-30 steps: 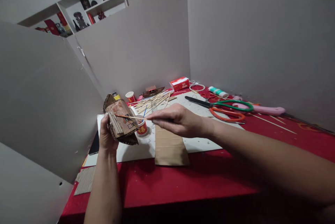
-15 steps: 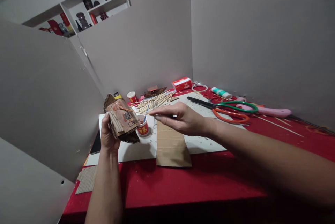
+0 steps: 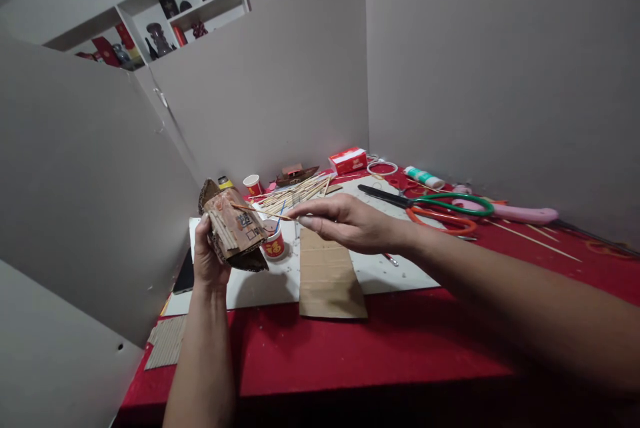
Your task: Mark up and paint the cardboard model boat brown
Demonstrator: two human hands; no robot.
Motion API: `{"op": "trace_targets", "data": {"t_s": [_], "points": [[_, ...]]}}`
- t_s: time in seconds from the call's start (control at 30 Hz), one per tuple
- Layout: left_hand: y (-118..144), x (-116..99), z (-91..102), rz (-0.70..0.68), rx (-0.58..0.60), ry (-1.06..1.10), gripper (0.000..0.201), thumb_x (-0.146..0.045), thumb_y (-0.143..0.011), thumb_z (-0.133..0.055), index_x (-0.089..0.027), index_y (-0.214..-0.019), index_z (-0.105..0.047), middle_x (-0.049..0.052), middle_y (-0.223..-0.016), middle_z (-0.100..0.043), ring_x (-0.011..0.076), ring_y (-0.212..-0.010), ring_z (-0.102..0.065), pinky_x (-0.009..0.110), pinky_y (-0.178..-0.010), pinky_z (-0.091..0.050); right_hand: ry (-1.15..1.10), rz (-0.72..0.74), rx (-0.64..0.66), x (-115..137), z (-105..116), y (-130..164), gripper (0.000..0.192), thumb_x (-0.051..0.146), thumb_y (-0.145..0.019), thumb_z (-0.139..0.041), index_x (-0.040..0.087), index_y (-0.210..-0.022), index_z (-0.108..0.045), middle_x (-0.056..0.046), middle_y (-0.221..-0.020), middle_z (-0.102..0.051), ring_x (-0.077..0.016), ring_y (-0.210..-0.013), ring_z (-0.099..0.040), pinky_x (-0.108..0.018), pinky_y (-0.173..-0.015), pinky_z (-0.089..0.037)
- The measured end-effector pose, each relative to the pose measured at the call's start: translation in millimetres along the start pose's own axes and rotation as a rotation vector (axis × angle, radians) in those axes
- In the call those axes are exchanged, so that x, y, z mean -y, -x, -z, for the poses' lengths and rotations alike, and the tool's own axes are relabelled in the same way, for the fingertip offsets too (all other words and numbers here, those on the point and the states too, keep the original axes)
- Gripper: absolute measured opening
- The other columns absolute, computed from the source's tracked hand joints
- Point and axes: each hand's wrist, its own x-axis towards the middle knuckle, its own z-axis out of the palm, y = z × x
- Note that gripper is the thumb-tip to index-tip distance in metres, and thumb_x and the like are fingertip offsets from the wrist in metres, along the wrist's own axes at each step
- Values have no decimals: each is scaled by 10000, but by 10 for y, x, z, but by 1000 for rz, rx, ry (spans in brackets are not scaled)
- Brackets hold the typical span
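Left hand (image 3: 207, 261), left of centre frame, grip wrapped around a cardboard model (image 3: 233, 228), held up above the bench (image 3: 350, 348). Right hand (image 3: 345, 223) at centre, fingertips pinching a thin stick (image 3: 260, 211), its tip touching the model's top. Small red cup (image 3: 273, 245) just behind the model, on white board (image 3: 260, 288). Cardboard strip (image 3: 330, 278) below right hand. Scissors (image 3: 430, 205) at right, well apart.

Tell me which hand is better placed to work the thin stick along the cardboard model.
Right. The right hand pinches the thin stick, whose tip lies on the cardboard model. The left hand grips that model from below.
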Motion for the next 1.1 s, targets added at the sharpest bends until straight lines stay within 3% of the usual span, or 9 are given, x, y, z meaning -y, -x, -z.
{"op": "trace_targets", "data": {"t_s": [0.1,0.2,0.4,0.6,0.67,0.8,1.03,1.1], "points": [[-1,-2,-3,-7,-13,1,357,-460,-700,-788,-203,-938,-718,6,-851,-763,193,-858,-728,288,-855,-577,-10,36,48,5,-4,3,303,186,-947,-477,137,-1145,-702,-16,-735,-687,-124,-770,-658,-243,-693,-509],[1,-4,-10,-10,-15,2,397,-459,-722,-769,-195,-1013,-716,21,-916,-769,196,-898,-724,309,-918,-558,19,68,105,15,8,16,301,171,-947,-485,136,-1152,-703,-54,-848,-734,-124,-812,-670,-238,-720,-507],[16,-9,-23,-2,-9,8,363,-455,-737,-761,-204,-995,-722,14,-876,-765,205,-897,-726,330,-933,-554,36,32,29,16,13,23,311,189,-932,-517,151,-1186,-694,-26,-798,-719,-130,-799,-671,-244,-712,-520],[22,-9,-32,0,-10,4,357,-450,-726,-770,-195,-972,-722,23,-924,-771,195,-870,-727,311,-901,-564,-3,37,-45,54,0,11,249,180,-894,-560,146,-1051,-750,-48,-808,-746,-140,-820,-693,-231,-705,-528],[22,-5,-28,-6,-3,-3,351,-453,-739,-758,-204,-983,-719,23,-919,-769,210,-903,-726,322,-901,-563,-15,-1,-78,60,-9,15,234,191,-888,-574,149,-1032,-753,-31,-759,-734,-120,-711,-666,-214,-627,-507],[21,-1,-13,4,12,-9,401,-475,-743,-749,-202,-1034,-712,37,-965,-764,219,-953,-714,328,-890,-568,-15,-23,-140,50,-19,35,244,195,-899,-568,132,-1062,-738,46,-541,-607,-64,-446,-473,-187,-448,-383],[16,-17,-17,35,-8,27,434,-469,-707,-770,-192,-1035,-706,52,-967,-758,237,-1040,-686,329,-933,-544,55,142,-46,64,49,47,235,137,-875,-608,170,-1047,-765,-40,-816,-783,-102,-677,-695,-194,-612,-534],[26,-20,-32,43,-21,41,407,-453,-705,-772,-190,-1011,-710,44,-942,-757,227,-996,-697,331,-928,-547,67,173,-81,46,56,43,244,127,-878,-609,170,-1064,-761,-51,-860,-794,-110,-735,-725,-198,-658,-558]]}}
